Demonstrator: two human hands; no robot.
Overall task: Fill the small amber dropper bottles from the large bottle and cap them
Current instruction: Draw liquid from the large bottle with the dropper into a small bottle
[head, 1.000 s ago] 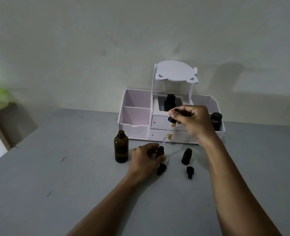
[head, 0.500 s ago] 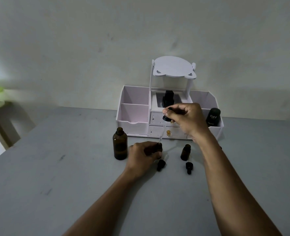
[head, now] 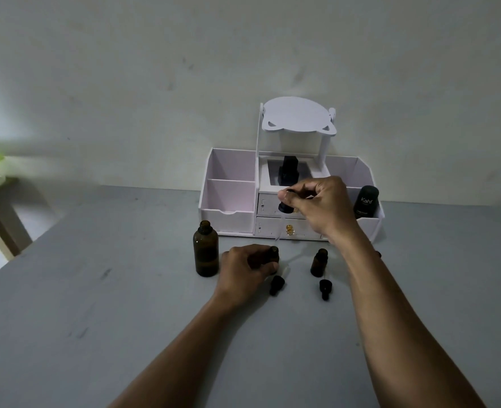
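Mid-fill: left hand (head: 244,267) gripping small amber glass bottle (head: 273,254); right hand (head: 317,206) pinching black-bulbed glass dropper (head: 283,209), seemingly above it. Second small bottle (head: 319,262) uncapped.

Left hand (head: 247,267): low, palm down, fingers curled closed around a small amber bottle (head: 273,254); thumb tip at the hand's 3 o'clock side. Forearm runs back toward 7 o'clock, bare.

Right hand (head: 321,207): raised, up at 1 o'clock from the left hand and apart from it. Thumb and fingertips pinched on a dropper cap (head: 284,207), knuckles up, wrist bent down. Forearm extends toward 5 o'clock, bare, out of frame.
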